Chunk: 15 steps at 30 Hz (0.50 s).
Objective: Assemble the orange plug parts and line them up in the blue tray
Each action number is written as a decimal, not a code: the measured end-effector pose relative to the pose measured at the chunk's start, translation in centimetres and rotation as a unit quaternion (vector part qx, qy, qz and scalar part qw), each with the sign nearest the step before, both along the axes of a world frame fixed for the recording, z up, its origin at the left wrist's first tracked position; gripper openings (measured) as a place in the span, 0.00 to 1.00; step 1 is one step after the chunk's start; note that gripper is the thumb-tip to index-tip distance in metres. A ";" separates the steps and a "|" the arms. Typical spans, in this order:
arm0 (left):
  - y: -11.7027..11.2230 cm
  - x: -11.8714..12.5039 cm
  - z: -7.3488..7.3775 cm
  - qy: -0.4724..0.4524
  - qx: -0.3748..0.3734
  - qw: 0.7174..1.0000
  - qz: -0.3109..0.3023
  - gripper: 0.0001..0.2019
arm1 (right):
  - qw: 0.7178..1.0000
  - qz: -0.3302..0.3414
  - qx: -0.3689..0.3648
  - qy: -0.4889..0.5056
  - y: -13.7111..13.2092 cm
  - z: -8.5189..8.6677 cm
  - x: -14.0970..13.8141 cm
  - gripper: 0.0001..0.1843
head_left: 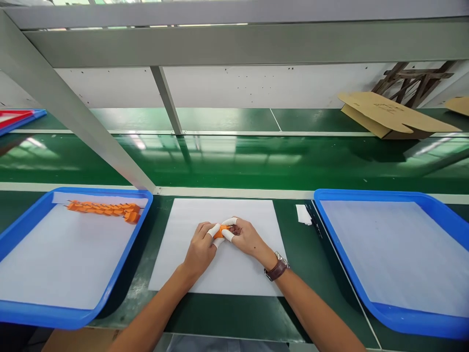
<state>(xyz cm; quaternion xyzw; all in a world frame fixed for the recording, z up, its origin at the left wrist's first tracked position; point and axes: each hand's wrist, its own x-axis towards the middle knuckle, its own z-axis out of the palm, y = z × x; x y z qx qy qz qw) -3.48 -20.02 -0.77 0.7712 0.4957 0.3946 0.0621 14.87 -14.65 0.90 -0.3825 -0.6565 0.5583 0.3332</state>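
Left hand (201,248) and right hand (249,238) both pinching a little bright-orange piece (221,231) over the white sheet (223,274), shape mostly covered. Cardboard (414,120) beyond the sheet has print (389,108), too tiny to read.

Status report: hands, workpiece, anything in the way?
Left hand and right hand, in white finger covers, gripping small orange piece. Piece over white rectangular sheet. Nothing visibly blocking hands; blue plastic trays either side.

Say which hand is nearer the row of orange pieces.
Left. The left hand is right of the row of orange pieces, over the white sheet; the right hand is farther right.
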 end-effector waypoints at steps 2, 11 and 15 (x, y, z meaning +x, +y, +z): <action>0.0 0.1 0.0 0.001 0.002 1.000 0.005 0.23 | 1.000 -0.015 -0.022 0.012 -0.1 -0.5 -0.1 0.10; 0.1 0.1 0.7 -0.123 -0.090 0.988 0.021 0.20 | 0.992 -0.019 -0.074 0.104 -0.1 -0.6 0.0 0.24; 0.6 -0.5 0.3 -0.307 -0.168 0.937 0.001 0.17 | 0.989 -0.037 -0.079 0.121 0.2 -0.2 0.2 0.26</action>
